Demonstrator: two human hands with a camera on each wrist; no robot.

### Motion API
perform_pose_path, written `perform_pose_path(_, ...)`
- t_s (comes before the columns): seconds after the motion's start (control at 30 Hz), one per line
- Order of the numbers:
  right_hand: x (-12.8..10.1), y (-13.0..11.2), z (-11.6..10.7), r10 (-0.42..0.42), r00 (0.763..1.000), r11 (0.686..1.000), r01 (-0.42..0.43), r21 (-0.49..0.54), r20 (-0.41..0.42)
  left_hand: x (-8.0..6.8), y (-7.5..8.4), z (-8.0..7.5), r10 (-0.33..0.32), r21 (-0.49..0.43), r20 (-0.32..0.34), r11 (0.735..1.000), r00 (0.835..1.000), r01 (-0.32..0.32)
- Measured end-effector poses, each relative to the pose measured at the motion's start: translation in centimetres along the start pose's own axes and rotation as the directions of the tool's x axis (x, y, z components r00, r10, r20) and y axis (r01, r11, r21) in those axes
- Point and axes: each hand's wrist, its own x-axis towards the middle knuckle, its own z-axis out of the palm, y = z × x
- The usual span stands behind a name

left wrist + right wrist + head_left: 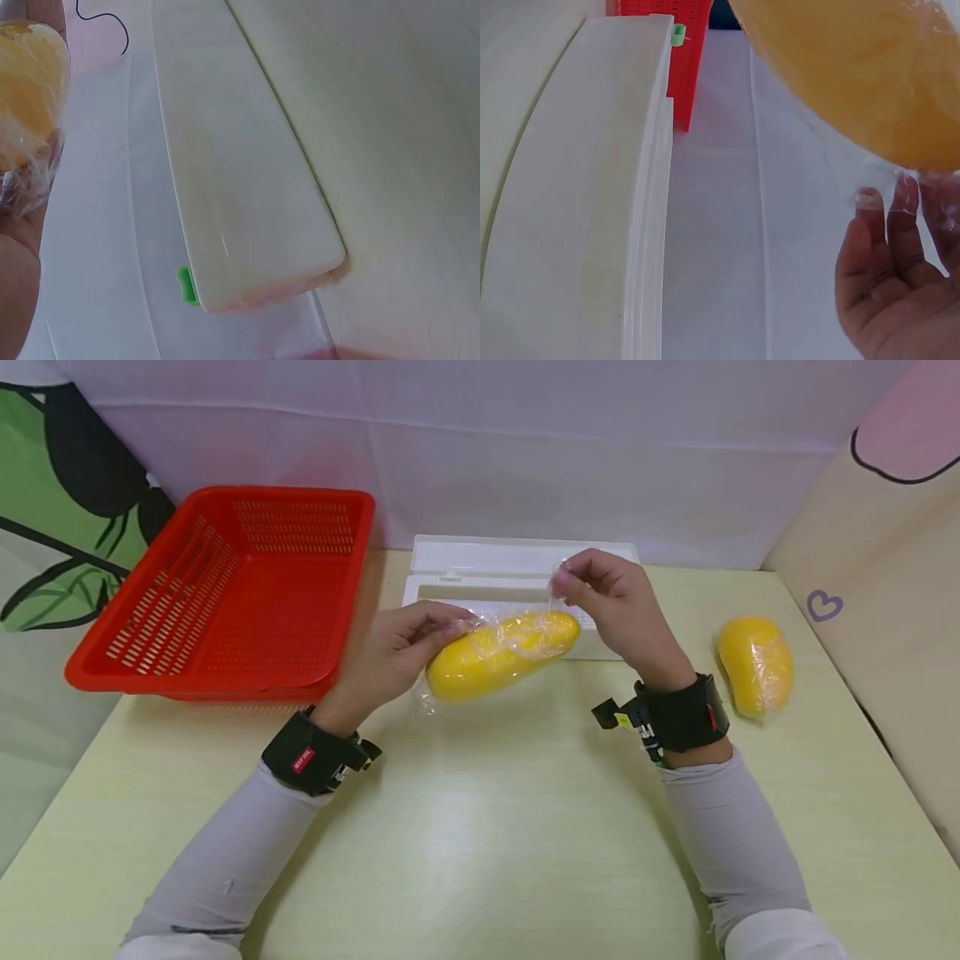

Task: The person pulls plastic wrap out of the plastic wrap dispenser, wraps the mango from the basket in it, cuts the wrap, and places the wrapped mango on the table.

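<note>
A long yellow fruit point(502, 656), mango-like in shape, is held above the table in loose clear plastic wrap point(426, 697). My left hand point(397, 647) grips the fruit and its wrap at the left end. With thumb and fingertips, my right hand point(615, 602) pinches a raised edge of the wrap above the fruit's right end. The right wrist view shows the fruit point(870, 75) over the right hand point(896, 292), clear film at its fingertips. In the left wrist view the wrapped fruit point(30, 90) is cut off by the frame.
Behind the hands lies a white lidded box point(525, 557), with a green tab point(187, 286) seen in the left wrist view. A red plastic basket point(292, 585) stands at the left. Another wrapped yellow fruit point(753, 664) lies at the right, near the table's edge.
</note>
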Motion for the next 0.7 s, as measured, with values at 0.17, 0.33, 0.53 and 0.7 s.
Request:
perform_pose_path(0.17, -0.1, -0.4, 1.3, -0.027, 0.994, 0.908, 0.068, 0.414, -0.105, -0.2, 0.3, 0.3, -0.006, -0.043, -0.026, 0.999, 1.000, 0.005)
perform_pose_path(0.33, 0.2, -0.5, 2.4, 0.095, 0.972, 0.841, 0.036, 0.540, -0.213, -0.5, 0.9, 0.6, -0.017, -0.107, -0.014, 0.994, 1.000, 0.015)
perform_pose_path(0.53, 0.5, 0.0, 2.8, 0.272, 0.941, 0.806, -0.108, 0.581, -0.203, -0.5, 1.6, 1.0, -0.012, -0.173, -0.074, 0.985, 0.997, -0.001)
perform_pose_path(0.7, 0.4, 0.3, 3.2, 0.298, 0.945, 0.810, -0.174, 0.560, -0.137, -0.4, 1.8, 1.1, -0.034, -0.256, -0.142, 0.967, 0.989, -0.003)
